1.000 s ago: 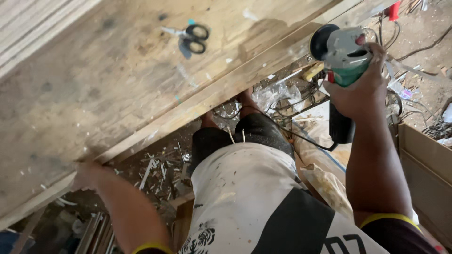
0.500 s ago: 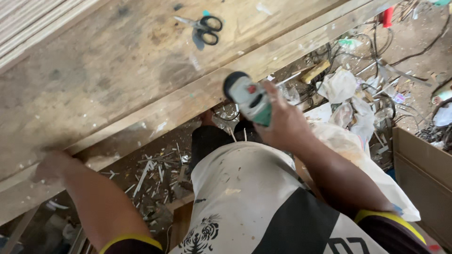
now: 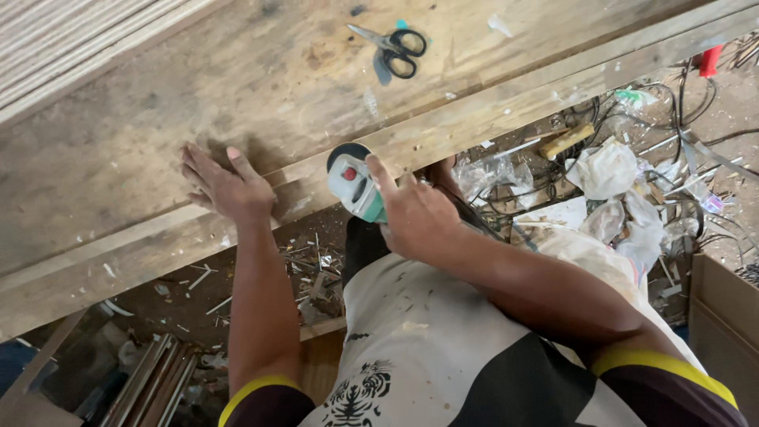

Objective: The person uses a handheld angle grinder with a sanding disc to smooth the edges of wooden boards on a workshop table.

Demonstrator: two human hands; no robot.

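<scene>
From my remote seat I see the right hand (image 3: 415, 217) wrapped around a green and grey angle grinder (image 3: 356, 183), its fingers clenched on the body and the forefinger stretched up along the housing. The grinder's black disc end sits right against the front edge strip of the wooden tabletop (image 3: 237, 87), near the middle of the view. Half a second ago the same hand held the tool a little further right and just below that edge; a full second ago it was far off to the right, raised over the littered floor. So the grinder has travelled leftward and in toward the board.

The left hand (image 3: 225, 187) has shifted too. Earlier it gripped the lower left edge of the tabletop, curled under the strip. Now it lies flat on top of the board, fingers released and spread, palm down, just left of the grinder and close to it without touching.

The black-handled scissors (image 3: 391, 47) lie on the tabletop, well above both hands, in the same spot on the board as before; they only appear further right because the head camera has swung.

Below the edge, the floor (image 3: 632, 182) carries crumpled plastic bags, cables and metal offcuts. A cardboard box (image 3: 723, 316) stands at the right.
</scene>
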